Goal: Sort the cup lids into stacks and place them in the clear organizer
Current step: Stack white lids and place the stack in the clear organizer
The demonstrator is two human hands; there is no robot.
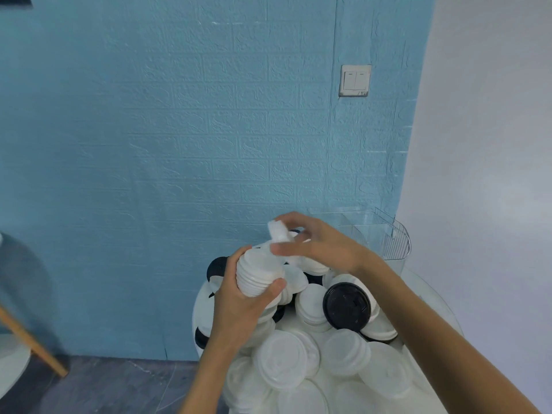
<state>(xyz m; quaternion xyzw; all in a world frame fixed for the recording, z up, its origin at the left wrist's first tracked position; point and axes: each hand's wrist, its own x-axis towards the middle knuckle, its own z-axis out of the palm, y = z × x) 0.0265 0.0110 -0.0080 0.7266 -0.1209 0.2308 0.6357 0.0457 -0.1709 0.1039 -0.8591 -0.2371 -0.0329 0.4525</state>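
**Two hands working white lids above a heaped table**

The person's left hand is gripping a stack of white lids, fingers curled around its far side and the thumb pressing its near edge, holding it tilted above the pile. The right hand is pinching a single white lid between thumb and fingertips, holding it on edge just above the top of the stack; whether the two are touching cannot be told.

Below the hands, a heap of loose lids is covering a round white table. Most are white or translucent, some nested in short stacks. A black lid is lying tilted on top of the heap, just right of the held stack, and more black lids are showing at the heap's left edge.

The clear organizer is standing at the far right of the table, beyond the right wrist, against the blue brick-textured wall. A white light switch is sitting on that wall.
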